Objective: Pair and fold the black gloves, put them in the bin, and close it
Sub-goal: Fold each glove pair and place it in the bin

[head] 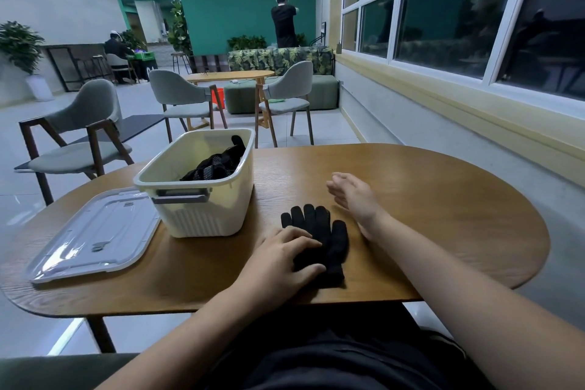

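Note:
A black glove (pixel 319 233) lies flat on the wooden table (pixel 427 215), fingers pointing away from me. My left hand (pixel 281 258) presses on its cuff end with spread fingers. My right hand (pixel 351 191) hovers over the table just right of the glove's fingertips, fingers relaxed and holding nothing. A cream plastic bin (pixel 202 196) stands open to the left of the glove, with more black gloves (pixel 218 163) heaped inside. The bin's clear lid (pixel 95 236) lies flat on the table left of the bin.
Grey chairs (pixel 85 142) stand beyond the table's far left edge. A second wooden table (pixel 231 75) and a green sofa sit farther back. Two people are in the background. A window wall runs along the right.

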Available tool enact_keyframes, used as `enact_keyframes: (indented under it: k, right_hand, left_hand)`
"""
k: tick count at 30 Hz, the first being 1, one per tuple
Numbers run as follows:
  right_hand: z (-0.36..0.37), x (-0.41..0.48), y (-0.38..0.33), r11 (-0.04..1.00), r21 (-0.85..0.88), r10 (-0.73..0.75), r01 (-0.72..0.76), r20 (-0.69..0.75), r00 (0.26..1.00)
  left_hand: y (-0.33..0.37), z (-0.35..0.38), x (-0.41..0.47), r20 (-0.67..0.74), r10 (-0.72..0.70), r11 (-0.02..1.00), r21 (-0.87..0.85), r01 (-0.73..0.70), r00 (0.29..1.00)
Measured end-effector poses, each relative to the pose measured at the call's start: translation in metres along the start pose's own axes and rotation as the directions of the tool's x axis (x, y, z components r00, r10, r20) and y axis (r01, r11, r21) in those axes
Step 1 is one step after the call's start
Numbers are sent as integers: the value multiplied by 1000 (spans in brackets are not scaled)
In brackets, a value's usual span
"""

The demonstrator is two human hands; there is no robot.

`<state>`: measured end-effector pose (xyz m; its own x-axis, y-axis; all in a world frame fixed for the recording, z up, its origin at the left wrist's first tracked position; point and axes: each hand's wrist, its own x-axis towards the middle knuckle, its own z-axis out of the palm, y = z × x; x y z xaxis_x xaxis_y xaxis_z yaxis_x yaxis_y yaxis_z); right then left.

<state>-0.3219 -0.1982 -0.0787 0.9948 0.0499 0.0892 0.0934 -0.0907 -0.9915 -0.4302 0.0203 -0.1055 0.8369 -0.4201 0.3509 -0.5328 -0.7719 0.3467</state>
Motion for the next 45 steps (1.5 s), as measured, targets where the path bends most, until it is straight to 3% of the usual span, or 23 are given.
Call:
enact_keyframes:
  k: [2,5,8,10,14,18,23,30,34,37,41,45]
  right_hand:
    - [-3,-9,0,968,-233,-105,98,-18,994]
    - [-5,-32,1,874,-425,-223,236,81,972]
    - [-7,-56,5,660,-629,-324,411,256,911]
    - [-8,-63,12,555,-664,-350,500,359,865]
    - [-7,-52,15,471,-717,-309,514,412,857]
    - [-3,-33,11,330,-806,-174,491,459,871]
    - [-14,-21,9,164,-877,-205,452,417,885]
    - [-25,-17,9,168,-901,-143,399,378,915]
    - [-29,-17,7,179,-908,-216,378,339,916]
    - [-25,-22,2,297,-869,-284,396,316,905]
    - [-14,-48,-4,420,-715,-377,559,423,824]
    - [-6,-90,-4,463,-591,-470,661,468,748]
  left_hand:
    - [1,-3,0,61,-35,999,28,33,998]
    - [1,-5,0,106,-46,997,68,39,993]
    - [-2,-5,2,144,-53,993,109,37,988]
    - [-3,-5,3,163,-55,991,126,34,985]
    - [-4,-3,3,192,-53,985,169,20,980]
    - [-5,1,2,200,-59,978,207,17,978]
    - [-5,1,2,196,-68,981,190,30,978]
    - [-3,0,0,193,-73,980,198,34,979]
    - [-2,-1,0,197,-70,983,179,34,978]
    - [-2,-2,0,175,-64,988,152,37,982]
    - [-2,-4,-4,46,-26,996,82,22,999]
    - [-7,-7,-12,-133,178,984,4,-179,975]
